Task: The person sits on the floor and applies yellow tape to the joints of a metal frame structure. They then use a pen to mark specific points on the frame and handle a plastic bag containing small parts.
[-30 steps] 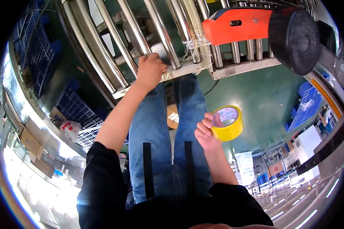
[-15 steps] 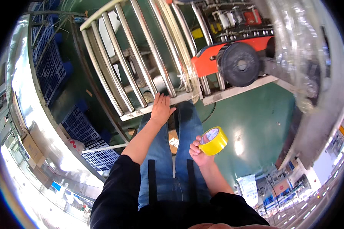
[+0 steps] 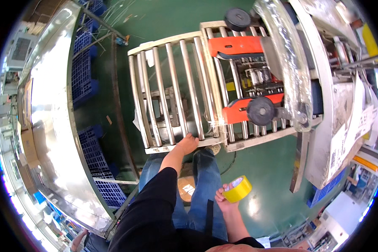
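My left hand rests on the near rail of a roller conveyor. Its fingers lie over the rail by the lower ends of the metal rollers, and it holds no loose object. In my right hand is a roll of yellow tape, with my fingers at its left side and into its core. The tape is off to the right of my legs, apart from the conveyor.
Right of the rollers stands a machine with orange-red side plates and black wheels. A shiny metal table runs along the left, with blue plastic pallets beside it. A round stool seat shows between my legs.
The view has shifted, so more of the conveyor and machine shows, lower in the picture. My left hand stays on the rail with its fingers less stretched; my right still holds the tape.
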`<state>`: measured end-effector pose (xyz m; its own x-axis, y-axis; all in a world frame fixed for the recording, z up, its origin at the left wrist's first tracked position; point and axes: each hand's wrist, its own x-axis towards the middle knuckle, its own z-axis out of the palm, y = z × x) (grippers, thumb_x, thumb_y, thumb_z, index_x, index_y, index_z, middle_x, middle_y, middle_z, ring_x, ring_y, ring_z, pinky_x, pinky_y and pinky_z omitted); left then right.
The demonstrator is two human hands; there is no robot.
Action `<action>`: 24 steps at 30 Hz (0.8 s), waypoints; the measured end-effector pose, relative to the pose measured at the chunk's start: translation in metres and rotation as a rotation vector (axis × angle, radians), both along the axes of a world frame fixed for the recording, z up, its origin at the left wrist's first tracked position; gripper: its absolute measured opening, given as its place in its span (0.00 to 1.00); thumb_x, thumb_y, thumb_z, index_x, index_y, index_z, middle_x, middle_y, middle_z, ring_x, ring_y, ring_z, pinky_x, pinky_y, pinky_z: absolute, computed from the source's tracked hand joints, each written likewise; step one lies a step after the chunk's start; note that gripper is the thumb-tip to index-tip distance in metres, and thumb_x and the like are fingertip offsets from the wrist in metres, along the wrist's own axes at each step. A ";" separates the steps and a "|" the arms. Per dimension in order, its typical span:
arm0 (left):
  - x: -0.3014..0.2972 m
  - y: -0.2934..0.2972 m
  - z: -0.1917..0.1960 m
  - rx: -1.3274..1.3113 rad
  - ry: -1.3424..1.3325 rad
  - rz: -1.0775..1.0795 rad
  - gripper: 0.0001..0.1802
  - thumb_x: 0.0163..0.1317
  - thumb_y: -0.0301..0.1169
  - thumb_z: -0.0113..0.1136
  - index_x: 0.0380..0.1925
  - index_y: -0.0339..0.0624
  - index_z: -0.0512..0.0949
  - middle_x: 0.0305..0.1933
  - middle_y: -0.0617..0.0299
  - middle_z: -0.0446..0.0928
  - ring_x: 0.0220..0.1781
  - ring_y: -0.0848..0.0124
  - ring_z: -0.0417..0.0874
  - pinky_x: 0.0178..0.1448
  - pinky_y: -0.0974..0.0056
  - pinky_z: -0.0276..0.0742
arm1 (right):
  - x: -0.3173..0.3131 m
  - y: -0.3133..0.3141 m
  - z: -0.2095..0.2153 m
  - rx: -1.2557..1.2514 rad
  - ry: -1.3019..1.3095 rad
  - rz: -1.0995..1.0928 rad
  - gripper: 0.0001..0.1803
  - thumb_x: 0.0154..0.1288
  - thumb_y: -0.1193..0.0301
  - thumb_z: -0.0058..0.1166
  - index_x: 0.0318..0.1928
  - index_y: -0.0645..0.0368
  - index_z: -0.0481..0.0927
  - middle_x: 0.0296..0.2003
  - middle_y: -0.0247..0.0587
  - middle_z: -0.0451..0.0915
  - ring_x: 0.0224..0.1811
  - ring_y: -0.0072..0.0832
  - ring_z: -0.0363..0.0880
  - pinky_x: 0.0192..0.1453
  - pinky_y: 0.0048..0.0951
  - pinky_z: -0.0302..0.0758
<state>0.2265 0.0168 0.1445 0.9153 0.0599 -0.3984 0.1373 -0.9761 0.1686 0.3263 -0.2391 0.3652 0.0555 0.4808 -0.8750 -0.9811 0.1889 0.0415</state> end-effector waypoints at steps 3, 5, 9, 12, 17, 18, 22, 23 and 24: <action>-0.015 0.001 0.007 0.038 -0.027 0.066 0.12 0.60 0.39 0.50 0.33 0.41 0.71 0.27 0.58 0.77 0.35 0.61 0.79 0.54 0.58 0.61 | -0.030 -0.003 -0.003 0.013 0.038 -0.020 0.15 0.63 0.55 0.53 0.31 0.54 0.73 0.25 0.42 0.75 0.21 0.29 0.65 0.24 0.27 0.62; -0.014 0.000 0.031 0.137 0.000 0.058 0.27 0.53 0.50 0.60 0.41 0.37 0.73 0.41 0.53 0.77 0.54 0.60 0.74 0.63 0.53 0.57 | -0.049 0.008 0.003 0.022 0.014 -0.008 0.15 0.63 0.55 0.53 0.32 0.54 0.73 0.25 0.42 0.75 0.21 0.29 0.64 0.24 0.27 0.62; -0.047 0.015 0.088 -0.161 -0.276 0.705 0.42 0.52 0.47 0.61 0.64 0.40 0.60 0.69 0.52 0.57 0.73 0.54 0.52 0.74 0.44 0.40 | -0.099 0.025 0.012 0.001 0.004 -0.049 0.15 0.64 0.56 0.50 0.32 0.54 0.74 0.27 0.39 0.75 0.22 0.29 0.64 0.25 0.28 0.61; -0.113 0.060 0.112 -0.144 -0.577 1.347 0.33 0.39 0.36 0.71 0.47 0.39 0.70 0.46 0.53 0.71 0.51 0.51 0.71 0.56 0.44 0.63 | -0.135 0.034 0.016 -0.004 0.030 -0.049 0.15 0.63 0.54 0.48 0.33 0.53 0.75 0.28 0.37 0.75 0.24 0.32 0.66 0.25 0.30 0.61; -0.213 0.113 0.006 -1.214 0.137 1.708 0.40 0.44 0.49 0.71 0.46 0.26 0.68 0.50 0.39 0.75 0.53 0.51 0.77 0.56 0.55 0.72 | -0.231 0.081 0.006 -0.036 0.130 0.020 0.19 0.60 0.50 0.46 0.33 0.52 0.76 0.28 0.36 0.74 0.30 0.35 0.69 0.26 0.30 0.62; -0.220 0.117 -0.007 -1.069 0.128 1.667 0.39 0.46 0.49 0.70 0.46 0.26 0.68 0.48 0.39 0.76 0.51 0.50 0.79 0.54 0.54 0.73 | -0.251 0.090 0.001 -0.020 0.152 0.037 0.19 0.60 0.50 0.46 0.33 0.53 0.76 0.28 0.36 0.74 0.30 0.36 0.70 0.26 0.30 0.62; -0.236 0.090 -0.022 -0.839 -0.098 1.515 0.34 0.50 0.47 0.63 0.44 0.25 0.68 0.39 0.39 0.79 0.43 0.46 0.81 0.48 0.51 0.76 | -0.303 0.119 0.010 -0.040 0.161 0.041 0.18 0.61 0.53 0.47 0.33 0.54 0.77 0.28 0.37 0.74 0.28 0.35 0.68 0.28 0.30 0.63; -0.228 0.091 -0.018 -0.803 -0.168 1.464 0.32 0.50 0.45 0.61 0.43 0.24 0.68 0.39 0.37 0.78 0.44 0.44 0.80 0.49 0.51 0.75 | -0.306 0.126 0.010 -0.105 0.107 0.091 0.17 0.61 0.53 0.47 0.33 0.53 0.77 0.29 0.37 0.74 0.29 0.36 0.69 0.28 0.31 0.64; -0.225 0.098 -0.017 -0.789 -0.072 1.466 0.32 0.49 0.44 0.61 0.43 0.24 0.68 0.39 0.35 0.78 0.45 0.43 0.80 0.50 0.51 0.75 | -0.317 0.129 0.017 -0.162 0.074 0.152 0.17 0.61 0.53 0.47 0.33 0.52 0.77 0.29 0.36 0.74 0.31 0.36 0.70 0.29 0.31 0.64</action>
